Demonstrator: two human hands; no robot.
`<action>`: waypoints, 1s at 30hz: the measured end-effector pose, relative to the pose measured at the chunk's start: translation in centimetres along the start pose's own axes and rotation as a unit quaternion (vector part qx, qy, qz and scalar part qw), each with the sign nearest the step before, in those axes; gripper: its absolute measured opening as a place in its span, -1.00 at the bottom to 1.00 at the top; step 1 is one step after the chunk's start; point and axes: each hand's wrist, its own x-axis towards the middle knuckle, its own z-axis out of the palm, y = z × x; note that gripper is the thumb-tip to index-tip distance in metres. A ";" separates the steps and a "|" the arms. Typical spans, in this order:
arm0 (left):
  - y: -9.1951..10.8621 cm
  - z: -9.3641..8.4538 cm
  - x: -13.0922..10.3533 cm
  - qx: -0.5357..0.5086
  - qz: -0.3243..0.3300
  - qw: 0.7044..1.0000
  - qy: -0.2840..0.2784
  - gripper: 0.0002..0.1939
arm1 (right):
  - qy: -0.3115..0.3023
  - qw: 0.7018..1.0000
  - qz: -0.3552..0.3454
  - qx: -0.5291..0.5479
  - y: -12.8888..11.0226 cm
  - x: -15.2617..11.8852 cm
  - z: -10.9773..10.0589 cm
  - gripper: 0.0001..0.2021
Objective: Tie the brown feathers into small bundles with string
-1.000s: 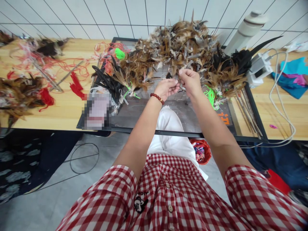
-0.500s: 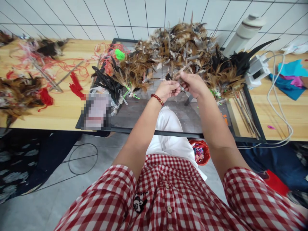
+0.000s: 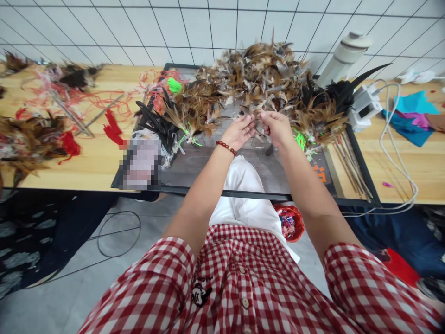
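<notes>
My left hand (image 3: 240, 131), with a red bead bracelet at its wrist, is turned palm up over the glass-topped black frame, its fingers loosely stretched and apart. Close to its right, my right hand (image 3: 277, 129) pinches a small brown feather (image 3: 256, 117), partly hidden by the fingers. Just beyond both hands rises a large heap of loose brown feathers (image 3: 257, 69). A tied brown feather bunch (image 3: 196, 111) with green string lies left of my hands. More brown feathers (image 3: 321, 116) and a bundle of bright green string (image 3: 299, 138) lie to the right.
A phone-like blurred item (image 3: 142, 162) lies on the frame's left corner. Thin sticks (image 3: 352, 162), a white charger (image 3: 365, 107) with cable and a pale bottle (image 3: 344, 58) stand or lie rightward. A red basket (image 3: 301, 227) of scraps sits below. People's legs show on both sides.
My left hand has opened from a pinch and turned palm up. My right hand stays closed, now slightly apart from it. The whole view has shifted slightly.
</notes>
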 end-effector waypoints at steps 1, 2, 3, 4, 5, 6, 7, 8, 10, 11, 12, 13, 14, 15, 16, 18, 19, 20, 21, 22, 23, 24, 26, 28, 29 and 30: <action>0.0 0.0 0.0 -0.004 -0.001 1.000 0.004 -0.84 | -0.017 1.000 0.009 0.003 0.0 -0.3 0.3 -0.57; 0.0 0.0 0.1 -0.005 -0.001 1.000 0.005 -0.83 | -0.038 0.999 0.012 0.005 0.0 -0.6 0.5 -0.55; 0.0 0.0 0.1 -0.003 -0.001 1.000 0.003 -0.83 | -0.060 0.998 0.011 0.007 -0.1 -0.9 0.8 -0.54; 0.0 0.1 0.1 -0.001 -0.001 1.000 0.001 -0.83 | -0.081 0.997 0.006 0.006 -0.2 -1.1 1.0 -0.52; 0.0 0.1 0.1 0.001 0.000 1.000 0.000 -0.84 | -0.098 0.995 0.002 0.003 -0.3 -1.3 1.1 -0.52; 0.0 0.1 0.1 0.003 0.001 1.000 0.001 -0.84 | -0.108 0.994 -0.002 -0.002 -0.3 -1.5 1.2 -0.52; 0.0 0.2 0.0 0.004 0.002 1.000 0.003 -0.83 | -0.108 0.994 -0.005 -0.007 -0.4 -1.5 1.2 -0.53; 0.1 0.3 0.0 0.005 0.006 1.000 0.007 -0.83 | -0.099 0.995 -0.009 -0.012 -0.4 -1.5 1.2 -0.55; 0.0 0.4 0.0 0.008 0.018 1.000 0.014 -0.84 | -0.062 0.998 -0.022 -0.018 -0.4 -1.3 1.2 -0.59; 0.0 0.4 0.0 0.011 0.026 0.999 0.017 -0.85 | -0.040 0.999 -0.032 -0.019 -0.4 -1.2 1.2 -0.61; 0.0 0.4 0.0 0.015 0.033 0.999 0.019 -0.86 | -0.019 0.999 -0.044 -0.022 -0.3 -1.1 1.1 -0.64; -0.1 0.5 0.0 0.021 0.039 0.999 0.022 -0.87 | -0.002 0.998 -0.057 -0.026 -0.3 -1.0 1.1 -0.66; -0.1 0.5 0.0 0.028 0.044 0.998 0.024 -0.88 | 0.008 0.997 -0.068 -0.029 -0.2 -0.9 1.2 -0.67; -0.2 0.6 0.0 0.034 0.049 0.998 0.026 -0.89 | 0.013 0.996 -0.077 -0.034 -0.2 -0.9 1.2 -0.68; -0.3 0.7 0.0 0.039 0.054 0.997 0.029 -0.90 | 0.014 0.995 -0.085 -0.039 -0.1 -0.9 1.2 -0.68; -0.5 0.8 0.0 0.044 0.066 0.996 0.038 -0.94 | 0.012 0.993 -0.097 -0.059 0.1 -0.9 1.2 -0.67; -0.6 0.9 0.0 0.043 0.071 0.996 0.045 -0.95 | 0.010 0.992 -0.103 -0.072 0.2 -0.9 1.3 -0.66; -0.7 1.0 0.0 0.040 0.072 0.995 0.051 -0.94 | 0.007 0.990 -0.108 -0.086 0.3 -1.0 1.3 -0.65; -0.7 1.1 0.0 0.036 0.071 0.995 0.058 -0.92 | 0.004 0.989 -0.112 -0.097 0.5 -0.9 1.3 -0.65; -0.7 1.1 0.0 0.031 0.069 0.995 0.063 -0.89 | 0.000 0.988 -0.114 -0.104 0.6 -0.9 1.3 -0.65; -0.6 1.2 0.0 0.025 0.064 0.995 0.068 -0.86 | -0.007 0.987 -0.116 -0.110 0.6 -0.9 1.2 -0.66; -0.5 1.1 0.1 0.019 0.060 0.995 0.074 -0.84 | -0.014 0.986 -0.117 -0.117 0.6 -0.8 1.0 -0.68; -0.3 1.0 0.2 0.005 0.057 0.994 0.088 -0.80 | -0.016 0.982 -0.120 -0.148 0.5 -0.6 0.4 -0.74; 0.0 0.7 0.4 -0.011 0.060 0.993 0.102 -0.77 | -0.002 0.967 -0.125 -0.223 0.1 -0.4 -0.8 -0.79; 0.1 0.6 0.5 -0.017 0.060 0.992 0.107 -0.76 | 0.002 0.953 -0.122 -0.276 -0.1 -0.2 -1.6 -0.80; 0.2 0.5 0.6 -0.020 0.061 0.992 0.110 -0.75 | -0.007 0.936 -0.112 -0.333 -0.4 -0.1 -2.3 -0.81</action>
